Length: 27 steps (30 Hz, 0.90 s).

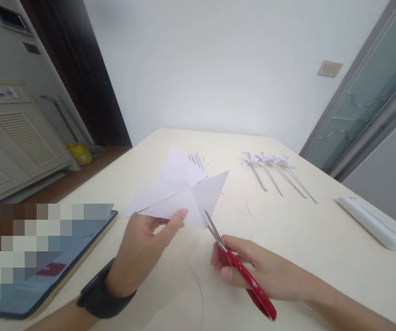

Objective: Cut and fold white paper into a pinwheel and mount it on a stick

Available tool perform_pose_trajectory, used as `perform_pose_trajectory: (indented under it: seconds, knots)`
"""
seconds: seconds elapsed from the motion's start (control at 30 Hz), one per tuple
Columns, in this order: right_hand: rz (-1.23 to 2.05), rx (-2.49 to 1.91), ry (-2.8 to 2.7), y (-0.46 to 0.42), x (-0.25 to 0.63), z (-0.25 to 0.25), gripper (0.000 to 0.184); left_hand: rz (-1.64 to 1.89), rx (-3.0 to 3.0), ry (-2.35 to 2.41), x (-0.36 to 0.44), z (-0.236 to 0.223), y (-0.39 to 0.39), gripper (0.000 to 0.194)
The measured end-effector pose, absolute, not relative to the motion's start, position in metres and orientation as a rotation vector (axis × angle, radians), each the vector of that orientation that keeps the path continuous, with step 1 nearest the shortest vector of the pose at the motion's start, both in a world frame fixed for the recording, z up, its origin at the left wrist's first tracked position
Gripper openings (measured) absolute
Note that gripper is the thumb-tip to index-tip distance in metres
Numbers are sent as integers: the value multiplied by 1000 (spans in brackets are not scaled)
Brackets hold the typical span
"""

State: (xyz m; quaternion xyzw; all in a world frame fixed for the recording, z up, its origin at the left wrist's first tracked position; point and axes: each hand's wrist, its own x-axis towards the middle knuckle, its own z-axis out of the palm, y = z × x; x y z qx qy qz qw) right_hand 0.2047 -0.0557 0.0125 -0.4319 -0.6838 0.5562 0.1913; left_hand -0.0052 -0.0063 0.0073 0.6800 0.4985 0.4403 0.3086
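Note:
My left hand [153, 243] pinches the lower edge of a white paper sheet [175, 184], thumb on top, and holds it above the table. Slits run from the paper's corners toward its middle, and one pointed flap stands up at the right. In my right hand [249, 266] is a pair of scissors [235, 264] with red handles. The slightly parted blades point up and left, with their tips by the paper's lower right edge; I cannot tell whether they touch it.
Several paper pinwheels on sticks [270, 161] lie at the back right of the table [229, 142]. White paper sticks [195, 159] lie behind the sheet. A tablet [56, 271] is at the left, a white packet [373, 223] at the right. Thin paper strips [200, 287] are scattered about.

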Motion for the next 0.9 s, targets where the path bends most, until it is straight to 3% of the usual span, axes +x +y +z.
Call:
perform_pose_trajectory:
  seconds: [0.47,0.6,0.9]
  knots:
    - [1891,-1074,-1621,-60,198,3,24,1217,1732,1252,-4,5,-10,29]
    - [1896,-1060,-1587,-60,197,2,28,1210,1744,1264,-4,6,-12,38]
    - [1879,-1033,-1553,-60,196,-7,33,1192,1663,1284,-2,10,-11,37]
